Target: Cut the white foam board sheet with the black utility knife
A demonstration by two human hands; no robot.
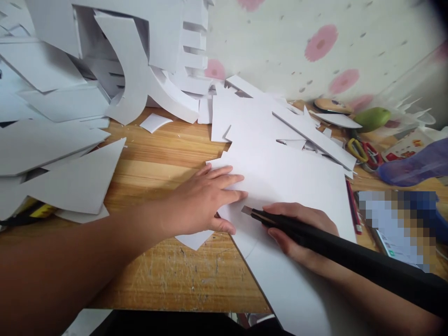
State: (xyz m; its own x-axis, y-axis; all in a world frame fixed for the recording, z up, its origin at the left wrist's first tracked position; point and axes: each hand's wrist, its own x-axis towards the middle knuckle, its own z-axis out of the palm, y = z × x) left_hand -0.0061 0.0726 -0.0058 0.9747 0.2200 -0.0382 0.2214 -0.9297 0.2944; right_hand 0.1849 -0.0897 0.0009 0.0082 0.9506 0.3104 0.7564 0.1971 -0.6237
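A large white board (297,186) lies on the wooden table (157,275) and runs over its front edge. My left hand (199,200) rests with spread fingers on the board's left edge and holds nothing. My right hand (304,228) is closed around a black utility knife (336,247), whose short blade points left, just right of my left fingertips and over the board. A faint curved line shows on the board below the blade. Under my left hand, part of a small white scrap (196,239) sticks out.
Stacked white boards (49,144) fill the left side, with a yellow and black tool (38,210) partly beneath. A white cut-board structure (164,42) stands behind. At the right are scissors (371,156), a green fruit (373,119), pencils (354,210) and a phone (388,233).
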